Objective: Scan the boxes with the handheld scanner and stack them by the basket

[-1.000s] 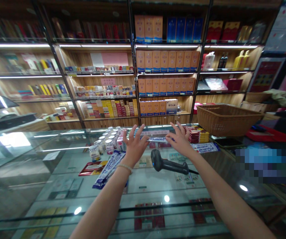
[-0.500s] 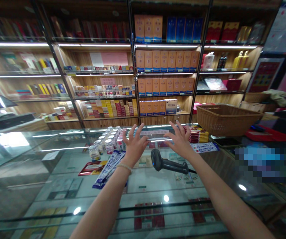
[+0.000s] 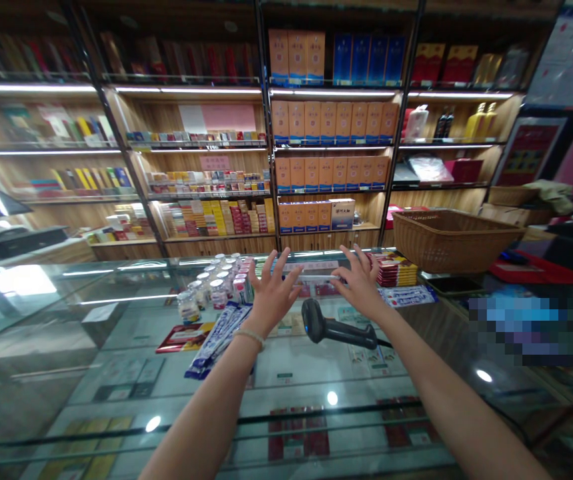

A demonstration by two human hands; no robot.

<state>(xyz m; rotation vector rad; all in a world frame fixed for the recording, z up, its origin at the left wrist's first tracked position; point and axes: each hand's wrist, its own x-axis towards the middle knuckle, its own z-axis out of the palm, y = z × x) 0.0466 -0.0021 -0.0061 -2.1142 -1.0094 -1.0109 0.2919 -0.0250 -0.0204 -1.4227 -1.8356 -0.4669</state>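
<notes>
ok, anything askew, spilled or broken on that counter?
Minor only. The barcode scanner lies on its side on the glass counter, with no stand in view. Left of it, blue-and-white packets lie slanted in a loose pile, partly over a red packet. Nothing looks spilled or broken.

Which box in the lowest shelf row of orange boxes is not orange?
The white-and-blue box at the row's right end. The orange boxes to its left are narrower and all of one colour.
</notes>
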